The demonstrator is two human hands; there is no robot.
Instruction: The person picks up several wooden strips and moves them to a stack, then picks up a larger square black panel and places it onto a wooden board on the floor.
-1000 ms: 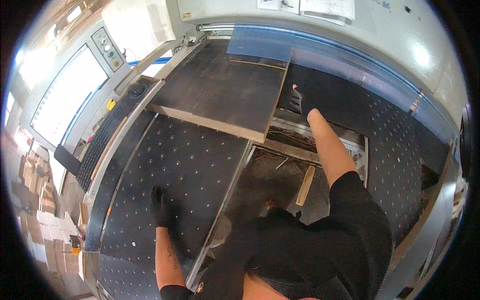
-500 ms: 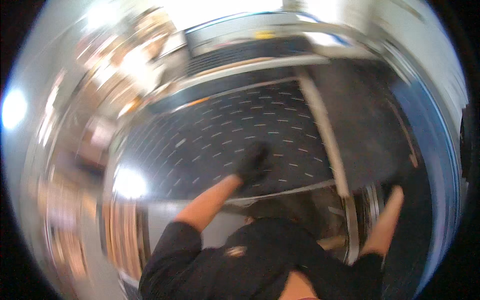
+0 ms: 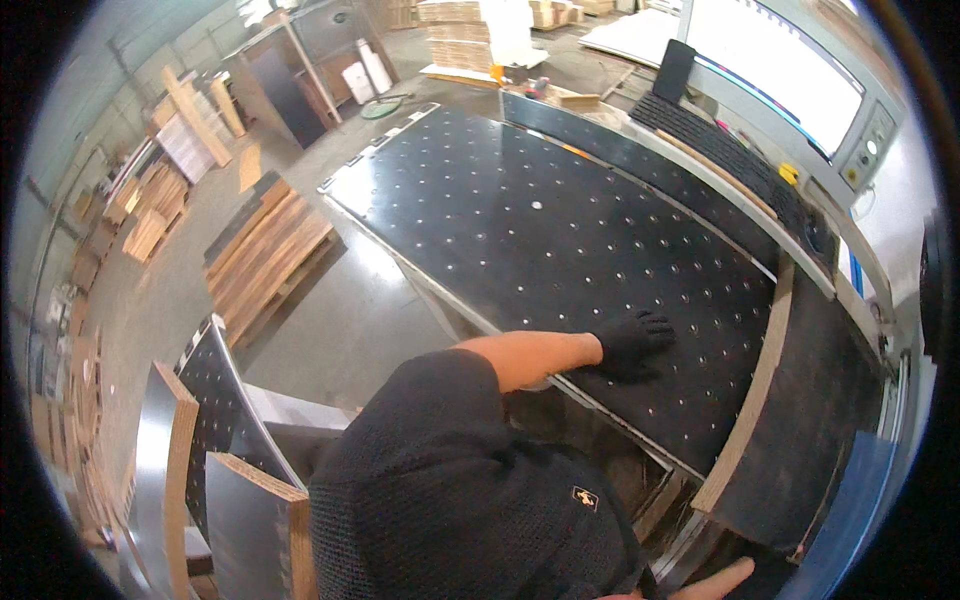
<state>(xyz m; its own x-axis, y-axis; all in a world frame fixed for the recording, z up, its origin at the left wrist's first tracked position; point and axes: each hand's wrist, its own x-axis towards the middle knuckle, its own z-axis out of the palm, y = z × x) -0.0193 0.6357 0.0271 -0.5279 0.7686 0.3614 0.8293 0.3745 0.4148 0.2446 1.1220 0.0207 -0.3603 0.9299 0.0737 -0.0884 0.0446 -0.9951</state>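
Note:
My left hand (image 3: pixel 636 342), in a black glove, lies on a black table (image 3: pixel 470 215) dotted with small, evenly spaced metal studs. Its fingers are stretched out toward the right, and nothing shows in them. Just to the right of that hand, a dark board (image 3: pixel 800 400) with a raw chipboard edge lies along the table's end. My right forearm (image 3: pixel 712 582) comes in at the lower edge, below that board. Dark surroundings swallow the right hand beyond the wrist, so its fingers cannot be made out.
Beyond the table stand a black keyboard (image 3: pixel 715 150) and a bright monitor (image 3: pixel 790 65). Cut panels (image 3: pixel 228 510) stand on edge at lower left, next to another studded surface (image 3: pixel 220 420). A stack of wood-grain boards (image 3: pixel 270 250) sits on the floor farther left.
The view has swung left and sharpened from a blur, showing more floor and stacks. My left hand stays on the studded table; my right forearm is now lower in the picture.

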